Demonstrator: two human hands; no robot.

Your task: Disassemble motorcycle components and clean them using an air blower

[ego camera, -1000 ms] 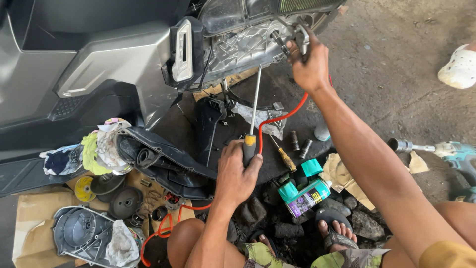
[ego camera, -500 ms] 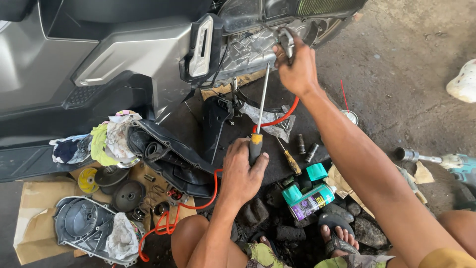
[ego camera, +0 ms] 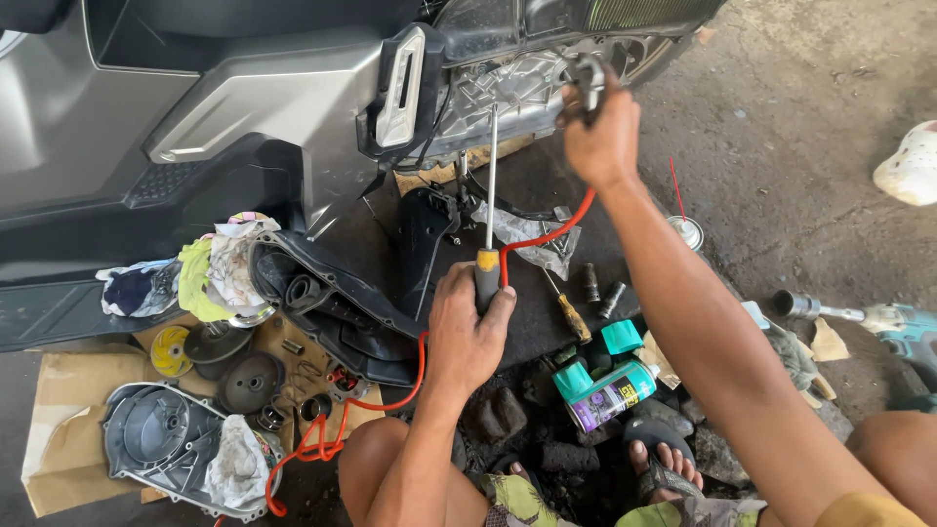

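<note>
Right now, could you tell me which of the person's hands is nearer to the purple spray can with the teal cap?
Left. The left hand grips a screwdriver just up-left of the spray can; the right hand is high at the engine.

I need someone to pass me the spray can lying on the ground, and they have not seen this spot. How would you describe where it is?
Start from the grey scooter body and look down to the dark ground by the person's bare toes. There lies the spray can, on its side right of the left hand holding the screwdriver. Its purple body and teal cap distinguish it from the sockets nearby.
</note>
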